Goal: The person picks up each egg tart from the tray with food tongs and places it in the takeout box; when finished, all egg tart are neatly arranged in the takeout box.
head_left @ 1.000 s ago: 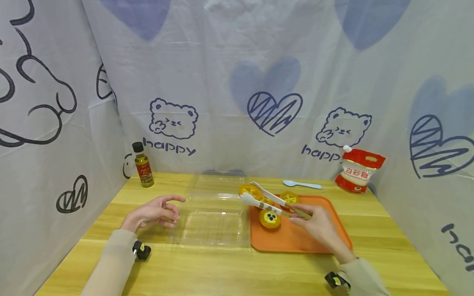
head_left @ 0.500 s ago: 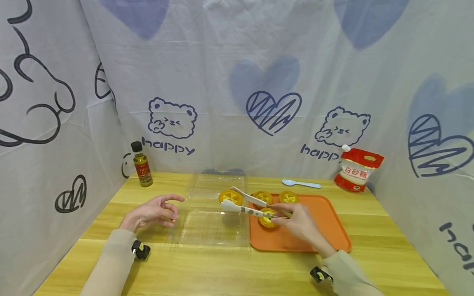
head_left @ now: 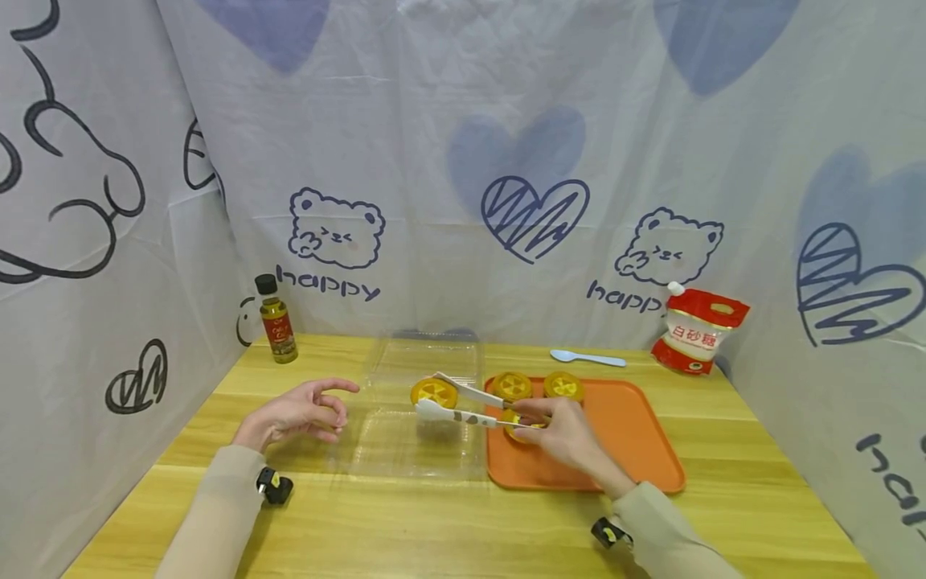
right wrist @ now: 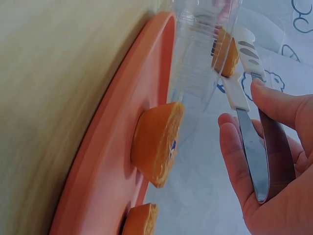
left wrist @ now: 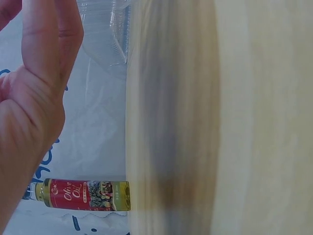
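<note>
My right hand (head_left: pixel 567 434) grips a pair of tongs (right wrist: pixel 254 147) with metal arms and white spotted tips. Between those tips is an egg tart (head_left: pixel 434 392), held above the clear plastic box (head_left: pixel 405 458), whose lid lies folded back. To the left of the box my left hand (head_left: pixel 297 412) hovers with loosely bent fingers and nothing in it. On the orange tray (head_left: pixel 622 450) sit two tarts with yellow tops, a back-left tart (head_left: pixel 512 386) and a back-right tart (head_left: pixel 563 387). A tart with blue dots (right wrist: pixel 156 144) is partly hidden by the right hand in the head view.
An olive oil bottle (head_left: pixel 277 322) stands at the back left. A pale blue spoon (head_left: pixel 587 359) lies behind the tray, and a red and white sugar bag (head_left: pixel 699 331) stands at the back right. Printed cloth walls (head_left: pixel 427 265) border the wooden table (head_left: pixel 434 531).
The right hand has carried the tart in the tongs leftward, from the tray's back-left corner to over the clear box. My left hand has stayed almost in place.
</note>
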A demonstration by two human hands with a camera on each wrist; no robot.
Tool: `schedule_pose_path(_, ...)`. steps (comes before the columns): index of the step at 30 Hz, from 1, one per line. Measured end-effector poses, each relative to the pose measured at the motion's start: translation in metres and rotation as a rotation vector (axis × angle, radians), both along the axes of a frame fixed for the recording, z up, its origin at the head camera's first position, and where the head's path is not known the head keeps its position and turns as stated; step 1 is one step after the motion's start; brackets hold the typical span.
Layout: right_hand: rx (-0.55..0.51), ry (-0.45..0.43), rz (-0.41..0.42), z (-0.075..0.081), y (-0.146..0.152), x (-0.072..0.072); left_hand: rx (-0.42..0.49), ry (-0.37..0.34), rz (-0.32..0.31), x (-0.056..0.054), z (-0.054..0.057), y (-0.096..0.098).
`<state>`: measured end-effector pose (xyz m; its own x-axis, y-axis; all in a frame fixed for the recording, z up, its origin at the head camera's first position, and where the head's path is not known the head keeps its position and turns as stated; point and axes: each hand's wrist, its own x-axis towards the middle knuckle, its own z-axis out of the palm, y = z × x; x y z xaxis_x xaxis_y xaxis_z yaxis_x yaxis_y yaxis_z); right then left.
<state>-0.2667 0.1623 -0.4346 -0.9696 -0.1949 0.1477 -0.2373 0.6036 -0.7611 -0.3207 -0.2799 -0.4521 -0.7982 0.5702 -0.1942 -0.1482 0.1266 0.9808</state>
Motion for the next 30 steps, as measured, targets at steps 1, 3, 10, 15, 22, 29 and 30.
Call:
schedule_pose_path(1,0.006,0.004,0.005,0.0,-0.001,0.0,-0.004,0.001,-0.001,0.0,0.0,0.0)
schedule_pose_path(3,0.012,0.002,0.013,0.001,-0.003,-0.001,-0.013,0.003,0.0,-0.001,0.001,0.001)
schedule_pose_path(10,0.022,0.018,0.106,0.002,-0.01,-0.006,-0.018,0.013,-0.003,-0.005,-0.001,0.003)
schedule_pose_path(15,0.054,0.035,0.171,-0.001,-0.017,-0.007,-0.024,0.008,-0.004,-0.004,-0.003,0.0)
schedule_pose_path(22,0.053,0.063,0.172,0.001,-0.027,-0.007,-0.021,0.02,-0.017,-0.005,-0.002,-0.001)
schedule_pose_path(29,0.102,0.053,0.174,0.005,-0.042,-0.01,-0.004,0.019,-0.028,-0.004,-0.002,0.0)
schedule_pose_path(30,0.106,0.049,0.179,0.006,-0.044,-0.011,-0.005,0.017,-0.026,-0.004,-0.002,0.0)
